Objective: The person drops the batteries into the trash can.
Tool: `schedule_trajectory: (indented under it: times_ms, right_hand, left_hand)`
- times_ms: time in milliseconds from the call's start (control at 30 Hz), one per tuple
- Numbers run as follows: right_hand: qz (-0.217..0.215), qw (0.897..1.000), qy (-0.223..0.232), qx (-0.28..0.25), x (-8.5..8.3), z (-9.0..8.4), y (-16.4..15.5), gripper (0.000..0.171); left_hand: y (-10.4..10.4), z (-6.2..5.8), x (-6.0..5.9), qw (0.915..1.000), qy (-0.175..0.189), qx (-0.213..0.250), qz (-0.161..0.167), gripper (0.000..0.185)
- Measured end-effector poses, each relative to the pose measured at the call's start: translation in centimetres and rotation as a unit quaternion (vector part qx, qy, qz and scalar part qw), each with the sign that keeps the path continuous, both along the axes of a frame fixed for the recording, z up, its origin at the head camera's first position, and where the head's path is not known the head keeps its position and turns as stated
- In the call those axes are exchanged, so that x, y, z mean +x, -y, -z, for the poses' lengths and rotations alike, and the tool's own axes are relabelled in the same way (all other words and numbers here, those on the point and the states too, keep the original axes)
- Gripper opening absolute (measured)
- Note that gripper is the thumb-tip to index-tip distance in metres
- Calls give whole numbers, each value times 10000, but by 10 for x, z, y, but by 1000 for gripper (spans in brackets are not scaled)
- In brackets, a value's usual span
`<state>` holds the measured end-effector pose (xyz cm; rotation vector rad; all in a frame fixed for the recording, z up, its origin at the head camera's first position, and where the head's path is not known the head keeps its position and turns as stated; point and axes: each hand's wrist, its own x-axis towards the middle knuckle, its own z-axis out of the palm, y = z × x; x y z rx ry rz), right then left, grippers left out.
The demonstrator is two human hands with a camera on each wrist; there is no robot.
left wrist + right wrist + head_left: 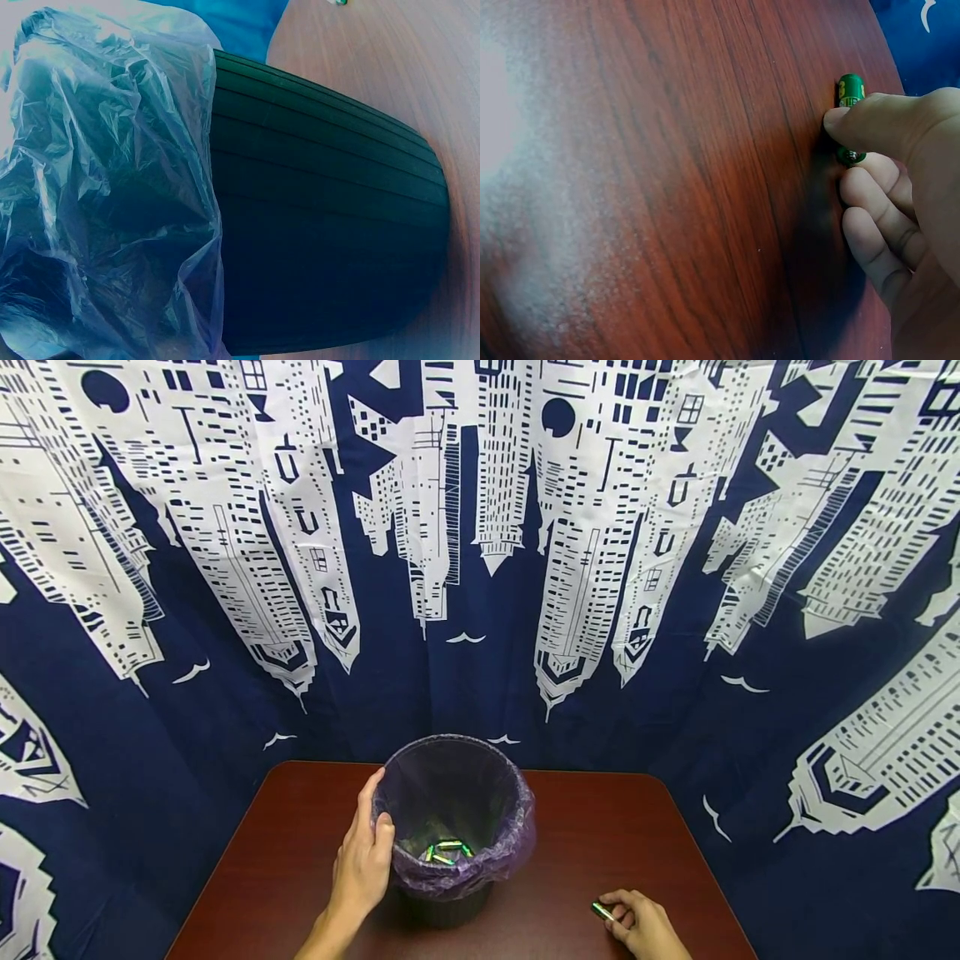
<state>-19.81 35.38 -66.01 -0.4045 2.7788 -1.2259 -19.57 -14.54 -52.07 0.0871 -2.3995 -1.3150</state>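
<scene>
A dark ribbed trash bin, lined with a thin purple plastic bag, stands on the table with its mouth tilted towards me. My left hand grips its rim on the left side, thumb near the opening. Several green batteries lie at the bottom of the bin. To the right, my right hand pinches one more green battery between thumb and fingers, at or just over the tabletop. In the right wrist view the thumb covers the middle of that battery. The left wrist view does not show the left hand.
The reddish-brown wooden table has rounded far corners. Behind it and on both sides hangs a dark blue cloth printed with white upside-down buildings and birds. The bin stands left of the right hand, with bare tabletop between them.
</scene>
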Motion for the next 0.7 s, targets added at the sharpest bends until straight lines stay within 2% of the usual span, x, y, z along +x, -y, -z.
schedule_trajectory:
  times_ms: [367, 533, 700]
  right_hand:
    - [-14, 9993, -329, 160, 6, 6, -2, 28]
    - [118, 9997, -133, 146, 5, 1, -1, 29]
    - [329, 9993, 83, 175, 4, -4, 0, 32]
  left_hand:
    - [-1, 3, 3, 10000, 22, -17, -5, 71]
    - [-1, 2, 1, 9999, -89, -46, 20, 70]
    - [-1, 0, 0, 9999, 15, 105, 24, 71]
